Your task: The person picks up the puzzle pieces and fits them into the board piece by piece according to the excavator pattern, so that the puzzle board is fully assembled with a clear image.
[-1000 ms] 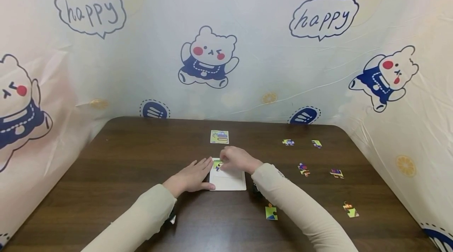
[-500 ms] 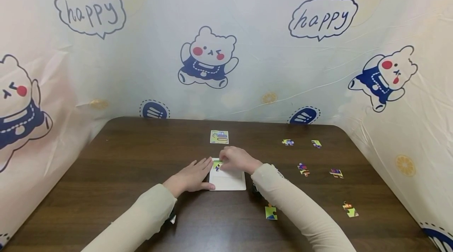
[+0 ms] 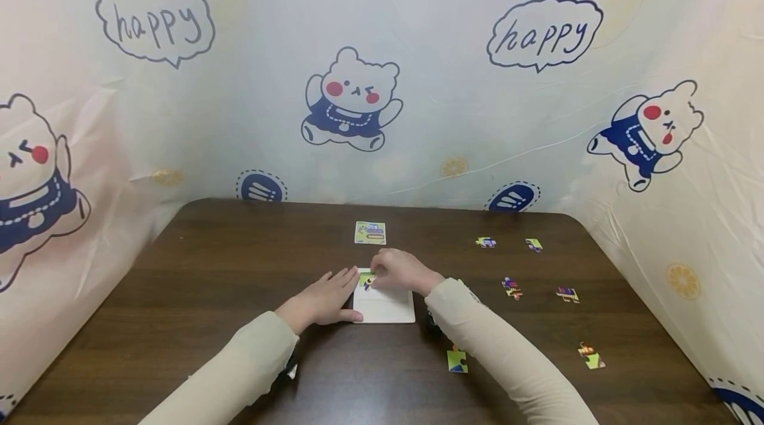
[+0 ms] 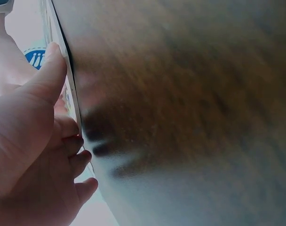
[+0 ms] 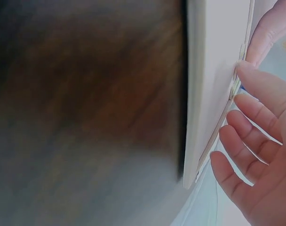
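Observation:
A white puzzle tray [image 3: 384,309] lies on the dark wooden table. My left hand [image 3: 322,298] rests along its left edge, fingers extended, thumb at the near left corner. My right hand [image 3: 406,271] reaches over the tray from the right. Its thumb and forefinger pinch a green-and-yellow jigsaw piece [image 3: 365,281] at the tray's far left corner, and the hand covers part of the piece. In the right wrist view, the thumb [image 5: 263,84] and fingertips sit right at the piece's edge, low over the tray.
Beyond the tray lies a square picture card [image 3: 371,233] showing a vehicle. Loose jigsaw pieces are scattered on the right, among them one at the far right [image 3: 534,244], one mid-table [image 3: 568,294] and one nearer [image 3: 591,355]. Another piece [image 3: 457,360] lies beside the right forearm.
Both hands and the jigsaw piece keep their places on the tray. The whole head view has shifted down very slightly.

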The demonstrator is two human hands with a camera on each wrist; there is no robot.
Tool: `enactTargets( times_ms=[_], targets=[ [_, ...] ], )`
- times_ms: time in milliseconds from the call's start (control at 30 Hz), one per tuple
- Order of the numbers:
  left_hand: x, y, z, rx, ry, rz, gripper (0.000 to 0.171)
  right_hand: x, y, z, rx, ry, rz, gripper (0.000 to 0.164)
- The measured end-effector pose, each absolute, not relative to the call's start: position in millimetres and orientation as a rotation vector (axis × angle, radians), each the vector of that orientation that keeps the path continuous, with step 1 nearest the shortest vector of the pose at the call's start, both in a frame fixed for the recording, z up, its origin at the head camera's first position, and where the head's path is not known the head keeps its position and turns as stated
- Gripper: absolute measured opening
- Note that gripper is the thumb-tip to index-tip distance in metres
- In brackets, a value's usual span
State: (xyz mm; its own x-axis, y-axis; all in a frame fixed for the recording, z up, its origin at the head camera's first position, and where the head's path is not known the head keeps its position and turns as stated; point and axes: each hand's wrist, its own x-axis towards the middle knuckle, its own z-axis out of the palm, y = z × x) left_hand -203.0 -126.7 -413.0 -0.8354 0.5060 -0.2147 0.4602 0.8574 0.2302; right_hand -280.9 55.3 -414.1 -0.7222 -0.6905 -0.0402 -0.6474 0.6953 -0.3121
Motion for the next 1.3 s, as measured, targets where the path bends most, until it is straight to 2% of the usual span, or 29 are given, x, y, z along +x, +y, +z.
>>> enactTargets(
  times_ms=[300,533,967,1300],
  targets=[
    [-204,-127,-415,0.737,2.765,0.257,0.083,-291,72,-412,-1.092,2.75,-0.532,0.025],
    [-205,-127,-417,0.726,2.768,0.251,0.083,-303,101,-401,-0.968,2.805,-0.66,0.031],
    [-203,-126,-417,0.73,2.774,0.257,0.082,-336,190,-395,-0.827,2.9,-0.857,0.036],
    [-203,-126,-415,0.746,2.781,0.233,0.082,-346,247,-399,-0.529,2.936,-0.866,0.039]
  ],
)
